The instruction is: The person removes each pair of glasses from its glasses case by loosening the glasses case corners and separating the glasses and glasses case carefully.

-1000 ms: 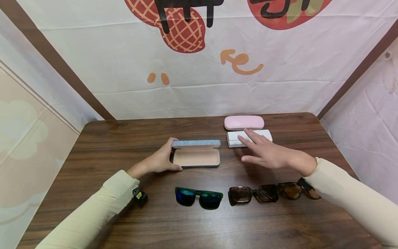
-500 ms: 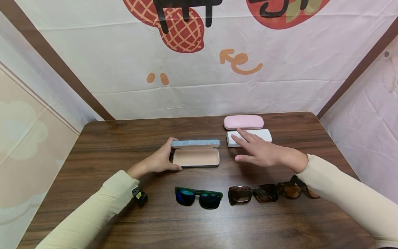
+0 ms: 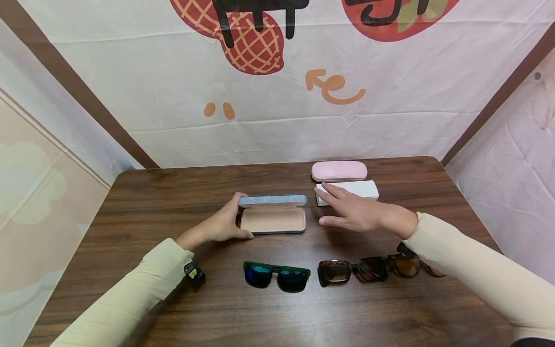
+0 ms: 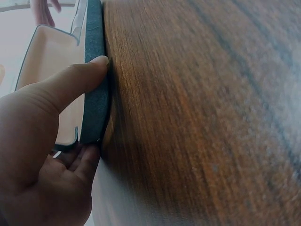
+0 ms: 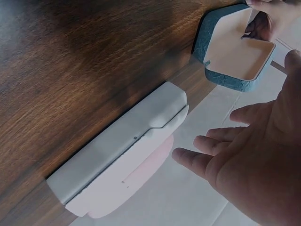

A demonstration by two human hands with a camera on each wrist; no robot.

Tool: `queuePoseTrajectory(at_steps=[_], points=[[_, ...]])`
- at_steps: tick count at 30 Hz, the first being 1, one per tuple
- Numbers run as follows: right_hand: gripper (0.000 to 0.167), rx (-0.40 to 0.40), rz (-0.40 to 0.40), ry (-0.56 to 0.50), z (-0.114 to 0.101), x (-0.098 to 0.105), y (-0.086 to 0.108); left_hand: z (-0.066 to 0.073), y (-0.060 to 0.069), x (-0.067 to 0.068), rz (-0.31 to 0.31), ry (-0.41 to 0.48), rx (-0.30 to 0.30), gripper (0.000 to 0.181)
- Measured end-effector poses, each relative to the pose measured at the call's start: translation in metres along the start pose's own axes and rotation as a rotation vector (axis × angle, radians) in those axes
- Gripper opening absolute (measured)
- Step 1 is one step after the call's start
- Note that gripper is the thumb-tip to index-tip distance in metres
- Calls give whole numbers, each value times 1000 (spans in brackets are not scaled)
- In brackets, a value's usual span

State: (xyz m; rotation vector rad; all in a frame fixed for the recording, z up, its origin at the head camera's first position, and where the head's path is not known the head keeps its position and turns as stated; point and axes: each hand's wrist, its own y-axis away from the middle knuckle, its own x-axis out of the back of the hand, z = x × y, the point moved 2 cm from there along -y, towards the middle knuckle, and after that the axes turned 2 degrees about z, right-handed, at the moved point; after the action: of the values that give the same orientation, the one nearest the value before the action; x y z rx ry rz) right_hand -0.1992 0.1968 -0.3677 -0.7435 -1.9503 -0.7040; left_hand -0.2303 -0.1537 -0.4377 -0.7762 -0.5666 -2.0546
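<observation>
A blue glasses case (image 3: 274, 220) with a beige lining stands open on the table, its lid raised at the back. My left hand (image 3: 222, 223) grips its left end; in the left wrist view the thumb (image 4: 80, 82) presses the front wall and the fingers curl round the end. My right hand (image 3: 362, 213) hovers palm down with fingers spread, holding nothing. Behind its fingers lies a closed white glasses case (image 3: 367, 189), partly hidden in the head view. The right wrist view shows that white case (image 5: 127, 136) apart from the fingertips.
A pink glasses case (image 3: 339, 170) lies behind the white one. Nearer me, green-framed sunglasses (image 3: 294, 281), tortoiseshell sunglasses (image 3: 370, 269) and brown-lensed sunglasses (image 3: 406, 266) form a row on the wooden table (image 3: 260, 320). My right sleeve partly covers the last pair. A printed cloth (image 3: 173, 86) hangs behind.
My right hand has drifted left, towards the blue glasses case, covering more of the white case's left end. My left hand and the blue case have stayed put.
</observation>
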Motion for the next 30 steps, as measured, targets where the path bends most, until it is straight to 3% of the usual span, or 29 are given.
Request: queuePoseTrajectory(at_steps=[10,16,24,30], points=[[78,-4,-20,-35,-5,-3,-13,-1,0,0,0,-3,-1,93],[80,-7,11,-71,-6,-8,-24,-1,0,0,-1,-8,1,94],[75,-20,28,-234,-10,-15,-39,-1,0,0,-2,-9,-4,93],[71,-121,58,-335,-12,-22,-48,-1,0,0,-3,-8,0,94]])
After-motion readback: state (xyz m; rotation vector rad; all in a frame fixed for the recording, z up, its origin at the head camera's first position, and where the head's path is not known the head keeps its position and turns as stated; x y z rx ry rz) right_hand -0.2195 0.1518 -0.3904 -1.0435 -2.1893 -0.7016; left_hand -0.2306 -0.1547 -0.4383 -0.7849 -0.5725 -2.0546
